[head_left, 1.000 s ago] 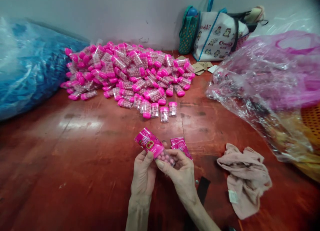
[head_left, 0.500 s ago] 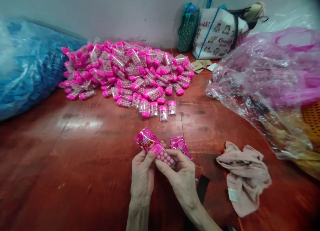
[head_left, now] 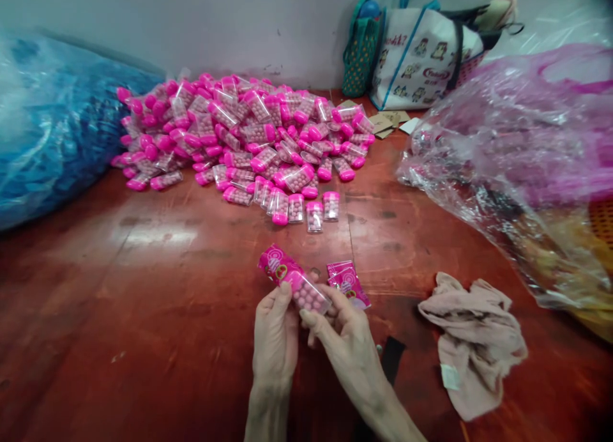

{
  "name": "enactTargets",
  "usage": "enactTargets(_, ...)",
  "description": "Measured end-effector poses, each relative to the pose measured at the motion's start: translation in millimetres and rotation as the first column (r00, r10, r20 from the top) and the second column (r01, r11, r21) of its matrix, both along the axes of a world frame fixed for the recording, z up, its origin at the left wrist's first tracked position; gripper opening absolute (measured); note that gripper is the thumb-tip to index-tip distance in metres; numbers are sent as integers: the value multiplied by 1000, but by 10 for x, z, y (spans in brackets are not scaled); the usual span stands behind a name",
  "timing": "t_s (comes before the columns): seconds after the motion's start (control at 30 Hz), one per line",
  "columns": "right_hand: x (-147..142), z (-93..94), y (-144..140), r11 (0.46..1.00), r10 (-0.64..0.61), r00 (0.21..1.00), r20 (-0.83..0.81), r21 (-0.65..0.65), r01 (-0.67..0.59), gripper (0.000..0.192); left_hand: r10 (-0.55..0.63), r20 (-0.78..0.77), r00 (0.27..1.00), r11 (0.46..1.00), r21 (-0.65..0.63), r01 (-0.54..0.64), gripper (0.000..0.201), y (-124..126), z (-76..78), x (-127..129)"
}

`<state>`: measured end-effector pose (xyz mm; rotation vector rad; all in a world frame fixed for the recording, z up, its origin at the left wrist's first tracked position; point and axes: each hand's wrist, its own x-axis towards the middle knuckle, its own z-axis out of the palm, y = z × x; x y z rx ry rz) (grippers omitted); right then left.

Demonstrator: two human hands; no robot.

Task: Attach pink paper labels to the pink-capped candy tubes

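Between my hands is a small clear candy container (head_left: 310,296) of pink balls, tilted with its pink-capped end up and to the left. A shiny pink printed wrapper sleeve (head_left: 276,263) sits at that end; how far it covers the cap I cannot tell. My left hand (head_left: 278,330) pinches the sleeve near the cap, thumb on top. My right hand (head_left: 347,333) grips the container's clear lower end between thumb and fingers. Just beyond the right hand, several flat pink sleeves (head_left: 345,281) lie stacked on the reddish wooden surface (head_left: 167,301).
A large heap of pink-capped candy containers (head_left: 249,129) lies ahead by the wall. On the left bulges a blue-filled plastic bag (head_left: 62,129). To the right are a crumpled cloth (head_left: 474,340), a clear and pink plastic bag (head_left: 517,148) and a white tote bag (head_left: 416,59).
More of the container's clear body shows between my hands. The sleeve looks rounder and shorter, and the capped end has shifted up and left against it. The view has turned slightly.
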<state>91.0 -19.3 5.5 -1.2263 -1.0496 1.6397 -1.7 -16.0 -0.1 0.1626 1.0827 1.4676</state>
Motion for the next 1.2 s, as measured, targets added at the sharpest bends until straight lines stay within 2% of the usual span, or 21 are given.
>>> enactTargets(0.07,-22,4,-20,1000,30,999,38,-1,-30,20,-2,-25,1000,1000,-24,2,19,-6,1,-7)
enactTargets(0.2,-54,0,-70,1000,8,998,69,-13,-7,21,25,-65,998,999,-33,-27,17,-6,0,13)
enactTargets(0.3,-41,17,-87,999,-40,999,25,-31,41,21,-38,-52,998,999,-35,36,15,-1,14,35)
enactTargets(0.37,-31,24,-74,997,-62,996,-67,-47,59,20,-77,-26,997,997,-34,76,18,-4,25,41)
enactTargets(0.47,-35,7,-21,987,-65,943,-328,-158,13,22,-90,17,996,996,-24,91,28,-20,25,30)
enactTargets(0.57,-68,-31,21,954,-88,838,-538,-288,-84,22,-44,-4,999,999,-31,44,31,-34,15,7)
enactTargets(0.63,-100,-58,14,943,-101,815,-570,-316,-104,22,4,-29,1000,999,-48,-6,27,-44,18,0)
enactTargets(0.77,-171,-103,-67,962,-68,864,-500,-263,-76,25,29,-34,999,995,-98,-32,22,-80,41,19)
enactTargets(0.97,-223,-113,-129,991,-50,978,-204,-131,23,27,95,-54,994,991,-87,-100,14,-80,22,-6)
enactTargets(1.07,-187,-112,-105,994,-26,983,-180,-114,5,26,62,-45,997,995,-75,-66,15,-49,10,-25)
enactTargets(1.2,-138,-129,-82,994,-8,985,-171,-105,-10,25,0,-14,1000,1000,-26,-1,27,-25,7,-20)
